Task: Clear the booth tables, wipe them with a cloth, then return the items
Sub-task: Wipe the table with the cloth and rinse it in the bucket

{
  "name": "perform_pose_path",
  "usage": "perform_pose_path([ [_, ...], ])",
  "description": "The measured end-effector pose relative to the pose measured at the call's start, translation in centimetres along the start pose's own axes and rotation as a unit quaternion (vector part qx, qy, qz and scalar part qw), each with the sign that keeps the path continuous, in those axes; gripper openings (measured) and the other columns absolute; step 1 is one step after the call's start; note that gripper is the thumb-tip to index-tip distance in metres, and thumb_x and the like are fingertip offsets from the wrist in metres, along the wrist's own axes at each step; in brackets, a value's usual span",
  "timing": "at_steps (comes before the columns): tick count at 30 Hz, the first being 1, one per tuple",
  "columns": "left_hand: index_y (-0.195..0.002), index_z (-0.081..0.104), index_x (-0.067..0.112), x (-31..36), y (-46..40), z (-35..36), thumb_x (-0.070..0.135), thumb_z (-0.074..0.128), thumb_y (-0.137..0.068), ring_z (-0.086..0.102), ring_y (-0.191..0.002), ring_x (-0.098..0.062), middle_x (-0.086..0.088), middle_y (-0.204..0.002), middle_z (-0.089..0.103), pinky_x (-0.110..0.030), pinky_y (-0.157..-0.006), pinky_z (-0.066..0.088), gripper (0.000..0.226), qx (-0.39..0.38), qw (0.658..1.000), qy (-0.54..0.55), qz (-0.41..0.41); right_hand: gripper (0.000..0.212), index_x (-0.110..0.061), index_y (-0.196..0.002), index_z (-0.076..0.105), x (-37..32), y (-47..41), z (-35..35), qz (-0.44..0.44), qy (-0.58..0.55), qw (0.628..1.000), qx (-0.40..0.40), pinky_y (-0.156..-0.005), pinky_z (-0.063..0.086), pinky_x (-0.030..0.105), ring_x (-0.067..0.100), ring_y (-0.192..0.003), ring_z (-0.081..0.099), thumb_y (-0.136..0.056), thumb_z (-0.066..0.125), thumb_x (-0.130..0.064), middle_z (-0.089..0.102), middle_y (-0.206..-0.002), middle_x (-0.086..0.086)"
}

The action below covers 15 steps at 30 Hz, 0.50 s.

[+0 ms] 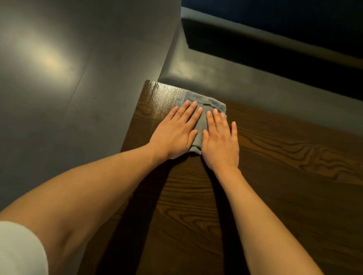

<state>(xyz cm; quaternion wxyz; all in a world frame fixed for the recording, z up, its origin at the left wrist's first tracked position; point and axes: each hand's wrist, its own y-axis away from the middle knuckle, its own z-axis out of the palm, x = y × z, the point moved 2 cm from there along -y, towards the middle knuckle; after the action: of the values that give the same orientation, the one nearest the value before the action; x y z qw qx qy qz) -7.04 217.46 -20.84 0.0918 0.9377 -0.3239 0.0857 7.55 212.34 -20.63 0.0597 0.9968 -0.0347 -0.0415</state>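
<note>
Wiping looks to be the step in hand: left hand (175,130) and right hand (220,139), fingers straight, press the cloth (202,108) flat at the table's (282,194) far left corner. Next, likely a firm sweep across dry wood.

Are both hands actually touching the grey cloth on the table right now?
Touching. The head view shows the left hand and right hand lying flat, fingers straight, on the folded grey cloth.
</note>
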Motion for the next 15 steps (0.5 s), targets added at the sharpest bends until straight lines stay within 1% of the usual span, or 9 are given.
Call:
perform_pose_path([
  [4,-0.161,0.01,0.013,-0.8,-2.8,-0.4,0.045,0.007,-0.099,0.001,-0.156,-0.022,-0.009,-0.169,0.008,-0.04,-0.126,0.003,0.07,0.005,1.0,-0.001,-0.016,0.057,-0.016,-0.16,0.01,0.6,-2.9,-0.3,-0.001,0.008,1.0,-0.003,-0.124,0.008,0.046,0.018,-0.154,0.007,-0.107,0.024,-0.033,0.009,-0.168,0.002],
  [10,-0.161,0.007,0.014,-0.3,-4.2,-0.4,0.046,0.004,-0.098,-0.002,-0.156,-0.022,-0.008,-0.169,0.004,-0.041,-0.127,0.001,0.071,0.005,1.0,-0.007,-0.016,0.057,-0.018,-0.16,0.007,2.0,-3.6,-0.5,-0.011,0.018,1.0,-0.004,-0.125,0.006,0.044,0.016,-0.155,0.004,-0.108,0.021,-0.035,0.005,-0.168,0.0],
  [12,-0.161,0.006,0.014,0.1,-4.3,-0.4,0.045,0.006,-0.1,-0.004,-0.156,-0.022,-0.008,-0.169,0.002,-0.041,-0.126,-0.001,0.068,0.002,1.0,-0.01,-0.014,0.057,-0.018,-0.16,0.008,2.6,-3.5,-0.6,-0.016,0.013,1.0,-0.002,-0.124,0.005,0.044,0.016,-0.154,0.004,-0.108,0.021,-0.035,0.005,-0.168,0.0],
  [15,-0.161,0.004,0.014,1.5,-4.8,-0.2,0.041,0.016,-0.105,-0.006,-0.156,-0.022,-0.008,-0.169,0.0,-0.041,-0.126,-0.003,0.063,-0.004,1.0,-0.013,-0.014,0.057,-0.018,-0.16,0.011,4.0,-3.0,-0.8,-0.014,0.002,1.0,0.005,-0.125,0.008,0.045,0.016,-0.154,0.007,-0.107,0.023,-0.035,0.008,-0.168,0.001],
])
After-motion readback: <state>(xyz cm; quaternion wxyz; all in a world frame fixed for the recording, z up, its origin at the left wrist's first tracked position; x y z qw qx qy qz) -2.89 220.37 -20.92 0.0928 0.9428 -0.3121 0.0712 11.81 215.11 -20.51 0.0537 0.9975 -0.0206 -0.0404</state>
